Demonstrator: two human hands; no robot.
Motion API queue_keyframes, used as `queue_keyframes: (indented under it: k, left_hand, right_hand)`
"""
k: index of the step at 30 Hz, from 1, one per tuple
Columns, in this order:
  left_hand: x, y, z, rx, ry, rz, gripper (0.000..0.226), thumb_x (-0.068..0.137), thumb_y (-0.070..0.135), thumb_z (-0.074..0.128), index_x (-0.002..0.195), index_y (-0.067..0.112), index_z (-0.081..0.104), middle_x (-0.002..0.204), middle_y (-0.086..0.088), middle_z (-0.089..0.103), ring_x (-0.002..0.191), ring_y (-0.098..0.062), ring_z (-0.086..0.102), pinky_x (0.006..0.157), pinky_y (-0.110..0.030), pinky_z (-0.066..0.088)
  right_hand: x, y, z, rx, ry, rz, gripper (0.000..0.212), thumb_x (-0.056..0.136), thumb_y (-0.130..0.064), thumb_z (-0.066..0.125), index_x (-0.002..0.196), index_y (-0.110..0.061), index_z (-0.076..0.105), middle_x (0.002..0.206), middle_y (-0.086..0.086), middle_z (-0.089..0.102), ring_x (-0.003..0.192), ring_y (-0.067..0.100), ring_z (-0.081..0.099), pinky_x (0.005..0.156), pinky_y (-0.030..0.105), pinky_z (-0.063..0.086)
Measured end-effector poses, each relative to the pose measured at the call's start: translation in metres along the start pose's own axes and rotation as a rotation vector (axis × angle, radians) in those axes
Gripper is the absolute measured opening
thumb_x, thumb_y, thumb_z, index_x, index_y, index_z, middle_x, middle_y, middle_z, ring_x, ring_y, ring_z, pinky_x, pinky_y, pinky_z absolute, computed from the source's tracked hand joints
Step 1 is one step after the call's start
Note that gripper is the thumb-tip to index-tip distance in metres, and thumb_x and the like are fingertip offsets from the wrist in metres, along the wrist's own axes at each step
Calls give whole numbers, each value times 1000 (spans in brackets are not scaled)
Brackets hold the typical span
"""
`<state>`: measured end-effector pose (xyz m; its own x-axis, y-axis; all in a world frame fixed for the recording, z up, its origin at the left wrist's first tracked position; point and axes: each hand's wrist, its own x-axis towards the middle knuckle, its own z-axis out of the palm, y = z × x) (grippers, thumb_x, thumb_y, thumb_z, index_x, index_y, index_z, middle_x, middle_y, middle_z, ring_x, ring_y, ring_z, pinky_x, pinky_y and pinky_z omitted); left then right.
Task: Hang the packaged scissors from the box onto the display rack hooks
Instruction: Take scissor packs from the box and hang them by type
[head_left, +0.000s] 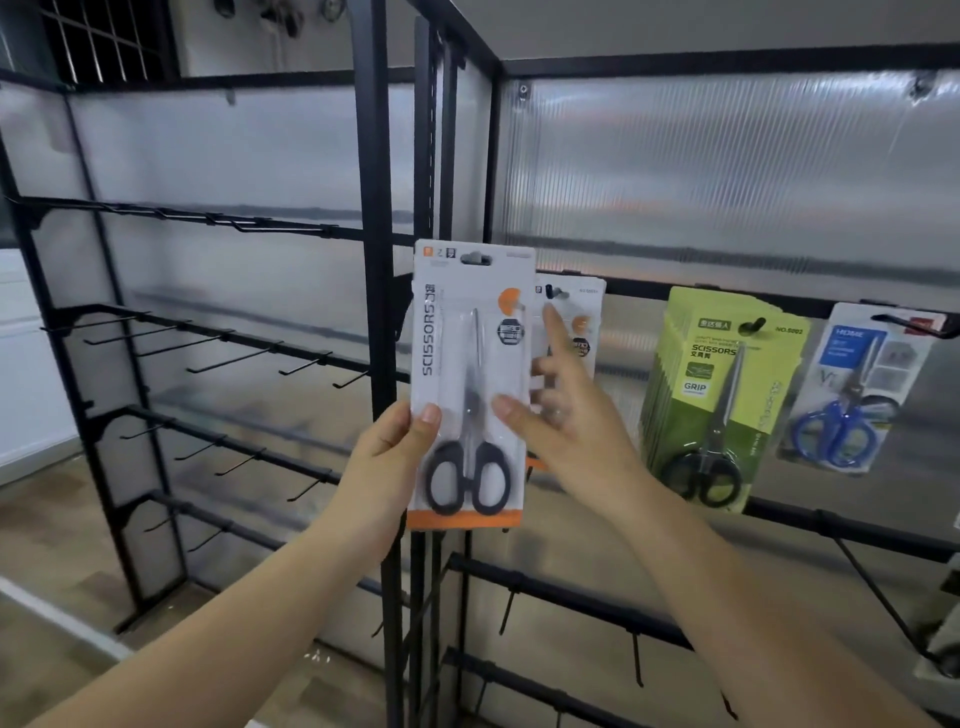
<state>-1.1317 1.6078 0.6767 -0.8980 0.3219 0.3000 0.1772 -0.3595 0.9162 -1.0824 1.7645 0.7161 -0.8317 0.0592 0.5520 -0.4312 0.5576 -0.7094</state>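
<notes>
Black display rack (375, 218) behind, white-and-orange scissors package (470, 384) (black handles, "SCISSORS" lettering) pinched by left hand (392, 457), right hand (566, 415) fingers loosely extended, thumb on package.

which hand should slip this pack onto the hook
Probably the left hand: it already grips the white pack by its lower edge. The right hand only touches its side, index finger pointing toward the hook holding the matching packs behind.
</notes>
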Motion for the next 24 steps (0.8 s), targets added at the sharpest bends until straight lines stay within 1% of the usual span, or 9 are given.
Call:
queue_keyframes:
  k: [2, 4, 7, 9, 10, 12, 17, 21, 24]
  left_hand:
    - [-2, 1, 7, 117, -7, 34, 25, 88, 34, 49, 103, 18, 62, 96, -5, 72, 90, -20, 69, 69, -28, 59]
    - [-2, 3, 10, 501, 24, 150, 23, 92, 36, 47, 100, 17, 57, 91, 0, 68, 87, -17, 67, 70, -26, 57]
    - [6, 6, 12, 1246, 23, 352, 38, 93, 43, 46, 122, 19, 48, 107, 7, 57, 99, -12, 54, 79, -26, 47]
    - [13, 6, 13, 1508, 32, 404, 56, 93, 47, 42, 139, 15, 36, 126, -1, 52, 115, -20, 47, 90, -31, 43]
    - [15, 5, 14, 1583, 33, 419, 59, 93, 48, 40, 141, 14, 33, 129, -2, 50, 117, -21, 46, 92, -32, 43]
    - [18, 4, 15, 1649, 20, 459, 55, 94, 45, 40, 141, 16, 33, 129, -2, 51, 117, -21, 45, 91, -33, 43]
    - [27, 7, 26, 1693, -30, 520, 41, 96, 38, 40, 133, 20, 40, 123, 0, 54, 112, -19, 48, 88, -30, 41]
    - [36, 13, 37, 1699, -34, 516, 38, 96, 36, 40, 130, 20, 43, 120, -1, 55, 109, -21, 50, 85, -31, 43]
    - [35, 14, 41, 1659, -45, 535, 40, 96, 37, 40, 133, 20, 43, 123, -1, 55, 111, -21, 50, 86, -31, 44]
  right_hand:
    - [-5, -5, 3, -52, 0, -44, 87, 86, -21, 65, 136, -62, 8, 143, -9, 38, 123, 18, 49, 96, 45, 48]
    - [-2, -2, -2, -222, 101, -53, 83, 87, -8, 61, 145, -45, 13, 136, -1, 44, 111, 12, 51, 94, 31, 48]
    - [2, 6, -8, -364, 83, 71, 78, 91, -8, 54, 148, -34, 7, 135, 3, 44, 99, 3, 41, 82, 10, 33]
    - [2, 11, -10, -443, 49, 157, 76, 93, -7, 49, 149, -31, 3, 134, 6, 41, 92, 6, 40, 72, 8, 26]
    - [2, 13, -11, -461, 34, 189, 77, 93, -6, 48, 149, -30, 1, 135, 7, 39, 95, 10, 44, 73, 9, 25]
    - [6, 15, -13, -468, 8, 248, 80, 91, -5, 48, 149, -28, -3, 136, 8, 39, 102, 17, 47, 79, 15, 29]
    - [31, 19, -15, -557, 20, 330, 81, 88, -4, 51, 150, -19, 0, 111, 9, 44, 87, 15, 39, 70, 24, 34]
    - [46, 22, -15, -588, 44, 375, 84, 86, -3, 54, 150, -15, 0, 118, 16, 51, 97, 24, 53, 70, 27, 38]
    - [44, 21, -15, -579, 49, 355, 84, 86, -4, 52, 150, -17, -1, 122, 18, 50, 104, 28, 53, 69, 26, 36]
